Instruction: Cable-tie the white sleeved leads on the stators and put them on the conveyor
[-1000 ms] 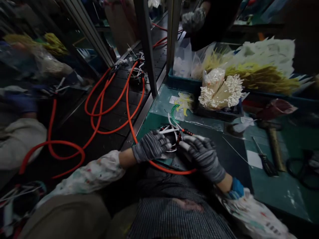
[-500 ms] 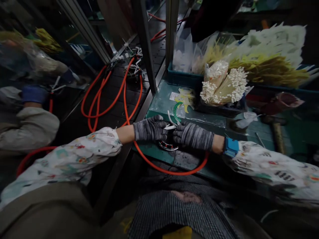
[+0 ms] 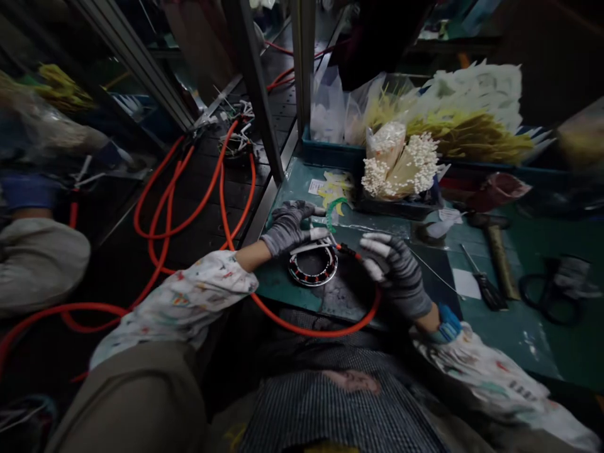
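On the green work surface lies a ring-shaped stator with a slotted black-and-red inner edge, probably a motor part. White sleeved leads cross its top and meet an orange cable that loops along the front. My left hand, in a grey striped glove with white fingertips, is at the ring's upper left. Its fingers and thumb are apart, close to the leads; whether they touch is unclear. My right hand, gloved alike, hovers right of the cable's end with fingers spread and nothing held. A green curved strip lies behind the ring.
Bundled white-tipped sticks stand behind, before a tray of yellow strips. To the right lie a screwdriver, a hammer and a thin rod. Metal posts and coiled orange cables are left. A co-worker's gloved hand shows far left.
Both hands were together over the ring. My right hand has drawn away to the right and opened; my left fingers have spread. The ring now shows fully. The view has shifted somewhat right.
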Demonstrator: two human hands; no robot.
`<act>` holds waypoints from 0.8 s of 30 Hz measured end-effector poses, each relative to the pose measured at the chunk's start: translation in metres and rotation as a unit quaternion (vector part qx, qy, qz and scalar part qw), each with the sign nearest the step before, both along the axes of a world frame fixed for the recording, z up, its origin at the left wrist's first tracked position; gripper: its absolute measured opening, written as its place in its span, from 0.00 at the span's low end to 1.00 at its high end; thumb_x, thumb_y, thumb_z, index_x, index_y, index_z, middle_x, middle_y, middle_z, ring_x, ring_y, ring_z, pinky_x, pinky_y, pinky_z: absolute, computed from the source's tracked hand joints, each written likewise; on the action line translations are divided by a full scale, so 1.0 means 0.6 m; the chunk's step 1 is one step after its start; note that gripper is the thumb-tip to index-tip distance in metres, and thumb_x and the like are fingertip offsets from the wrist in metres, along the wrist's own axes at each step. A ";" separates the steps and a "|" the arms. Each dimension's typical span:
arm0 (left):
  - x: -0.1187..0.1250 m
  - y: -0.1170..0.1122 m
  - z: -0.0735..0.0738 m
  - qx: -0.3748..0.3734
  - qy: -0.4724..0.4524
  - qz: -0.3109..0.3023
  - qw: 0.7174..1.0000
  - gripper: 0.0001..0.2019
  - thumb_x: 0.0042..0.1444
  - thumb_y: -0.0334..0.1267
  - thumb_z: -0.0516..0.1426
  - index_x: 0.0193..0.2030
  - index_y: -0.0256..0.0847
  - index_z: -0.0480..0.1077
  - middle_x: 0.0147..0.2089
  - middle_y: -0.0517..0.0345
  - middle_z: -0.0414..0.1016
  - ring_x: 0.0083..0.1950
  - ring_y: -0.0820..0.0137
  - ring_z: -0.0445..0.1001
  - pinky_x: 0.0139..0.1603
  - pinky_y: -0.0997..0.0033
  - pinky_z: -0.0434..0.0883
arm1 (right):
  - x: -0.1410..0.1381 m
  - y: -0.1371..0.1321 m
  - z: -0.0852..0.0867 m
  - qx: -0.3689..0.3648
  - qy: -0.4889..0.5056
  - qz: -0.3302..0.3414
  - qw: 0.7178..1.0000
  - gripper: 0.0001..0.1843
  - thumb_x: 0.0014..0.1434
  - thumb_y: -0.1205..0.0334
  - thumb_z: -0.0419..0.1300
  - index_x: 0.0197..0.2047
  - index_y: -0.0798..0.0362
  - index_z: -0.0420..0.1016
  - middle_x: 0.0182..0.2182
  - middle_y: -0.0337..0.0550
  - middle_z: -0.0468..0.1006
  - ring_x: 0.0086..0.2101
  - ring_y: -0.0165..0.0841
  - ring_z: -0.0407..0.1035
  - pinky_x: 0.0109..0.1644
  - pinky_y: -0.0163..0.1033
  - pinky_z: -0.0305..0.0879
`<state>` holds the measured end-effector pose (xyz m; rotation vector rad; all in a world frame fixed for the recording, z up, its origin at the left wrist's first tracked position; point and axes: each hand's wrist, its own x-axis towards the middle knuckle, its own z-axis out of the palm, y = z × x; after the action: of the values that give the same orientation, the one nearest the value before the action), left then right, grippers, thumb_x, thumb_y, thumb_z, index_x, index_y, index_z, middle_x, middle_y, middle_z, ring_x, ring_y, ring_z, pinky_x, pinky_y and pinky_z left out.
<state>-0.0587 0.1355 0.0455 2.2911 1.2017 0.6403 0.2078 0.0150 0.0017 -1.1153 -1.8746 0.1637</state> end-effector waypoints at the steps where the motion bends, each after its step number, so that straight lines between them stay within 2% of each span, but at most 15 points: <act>1: 0.015 -0.003 0.001 -0.006 -0.015 -0.004 1.000 0.15 0.60 0.43 0.71 0.52 0.42 0.83 0.55 0.50 0.85 0.58 0.54 0.81 0.68 0.44 0.74 | -0.002 -0.006 0.010 -0.026 0.033 -0.030 0.999 0.17 0.72 0.61 0.64 0.62 0.44 0.82 0.55 0.49 0.86 0.53 0.44 0.81 0.58 0.52 0.80; 4: 0.053 -0.026 -0.001 -0.034 -0.068 -0.075 0.994 0.07 0.63 0.37 0.69 0.47 0.43 0.82 0.50 0.55 0.87 0.52 0.61 0.84 0.62 0.55 0.78 | -0.015 -0.014 0.026 -0.153 0.146 -0.073 0.975 0.19 0.70 0.52 0.66 0.61 0.47 0.81 0.53 0.50 0.87 0.51 0.45 0.82 0.58 0.54 0.81; 6: 0.068 -0.048 -0.011 -0.037 -0.078 -0.140 0.986 0.03 0.62 0.34 0.68 0.43 0.42 0.81 0.47 0.56 0.87 0.50 0.63 0.85 0.60 0.58 0.78 | -0.029 -0.015 0.029 -0.249 0.229 -0.067 0.939 0.20 0.69 0.47 0.66 0.59 0.47 0.81 0.52 0.49 0.88 0.49 0.45 0.83 0.56 0.54 0.82; 7: 0.071 -0.058 -0.019 -0.021 -0.066 -0.160 0.985 0.02 0.62 0.33 0.67 0.41 0.43 0.81 0.46 0.56 0.87 0.51 0.62 0.85 0.63 0.57 0.77 | -0.035 -0.015 0.030 -0.285 0.263 -0.057 0.920 0.20 0.68 0.45 0.67 0.57 0.47 0.82 0.50 0.48 0.89 0.48 0.44 0.83 0.55 0.53 0.82; 9: 0.068 -0.074 -0.037 0.044 -0.022 -0.155 0.987 0.01 0.62 0.34 0.66 0.40 0.45 0.80 0.48 0.56 0.87 0.55 0.60 0.84 0.70 0.52 0.73 | -0.045 -0.018 0.033 -0.317 0.313 -0.039 0.895 0.16 0.66 0.45 0.70 0.50 0.46 0.82 0.46 0.44 0.89 0.46 0.42 0.83 0.54 0.50 0.82; 11: 0.058 -0.081 -0.053 0.113 0.015 -0.133 0.984 0.02 0.65 0.37 0.64 0.42 0.46 0.80 0.49 0.56 0.87 0.57 0.59 0.83 0.74 0.48 0.69 | -0.047 -0.024 0.038 -0.322 0.334 -0.020 0.886 0.13 0.64 0.48 0.72 0.46 0.45 0.82 0.44 0.41 0.89 0.45 0.40 0.83 0.53 0.48 0.82; 14: 0.046 -0.080 -0.065 0.183 0.037 -0.169 0.968 0.06 0.70 0.38 0.59 0.46 0.47 0.80 0.50 0.56 0.88 0.55 0.60 0.83 0.74 0.47 0.69 | -0.043 -0.036 0.044 -0.328 0.325 0.023 0.887 0.13 0.62 0.52 0.74 0.48 0.45 0.83 0.43 0.40 0.89 0.42 0.39 0.82 0.50 0.47 0.83; 17: 0.044 -0.075 -0.065 0.199 0.047 -0.240 0.949 0.11 0.72 0.35 0.56 0.49 0.51 0.80 0.52 0.61 0.88 0.58 0.61 0.82 0.74 0.45 0.68 | -0.038 -0.049 0.045 -0.294 0.295 0.051 0.908 0.11 0.62 0.57 0.74 0.48 0.44 0.84 0.40 0.40 0.87 0.40 0.38 0.81 0.50 0.47 0.83; 19: 0.044 -0.074 -0.059 0.167 0.020 -0.248 0.954 0.10 0.71 0.35 0.56 0.49 0.49 0.80 0.52 0.58 0.88 0.59 0.61 0.82 0.71 0.48 0.71 | -0.036 -0.056 0.042 -0.263 0.273 0.068 0.923 0.05 0.63 0.59 0.73 0.42 0.45 0.84 0.39 0.41 0.86 0.42 0.39 0.82 0.54 0.48 0.82; 21: 0.041 -0.072 -0.049 0.117 -0.034 -0.236 0.964 0.11 0.68 0.37 0.58 0.54 0.46 0.79 0.56 0.51 0.85 0.59 0.60 0.82 0.68 0.52 0.74 | -0.035 -0.061 0.036 -0.245 0.259 0.081 0.931 0.03 0.65 0.59 0.73 0.40 0.45 0.83 0.39 0.41 0.87 0.43 0.39 0.82 0.53 0.47 0.82; 24: 0.036 -0.072 -0.031 0.068 -0.064 -0.265 0.960 0.25 0.65 0.49 0.65 0.66 0.44 0.75 0.59 0.45 0.82 0.58 0.57 0.81 0.61 0.55 0.78 | -0.034 -0.063 0.028 -0.219 0.230 0.072 0.946 0.03 0.67 0.57 0.72 0.43 0.45 0.84 0.40 0.42 0.89 0.41 0.40 0.84 0.49 0.47 0.84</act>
<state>-0.0370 0.0922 0.0270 2.4904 0.4545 0.6634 0.1871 -0.0227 0.0187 -1.1067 -1.5250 0.8846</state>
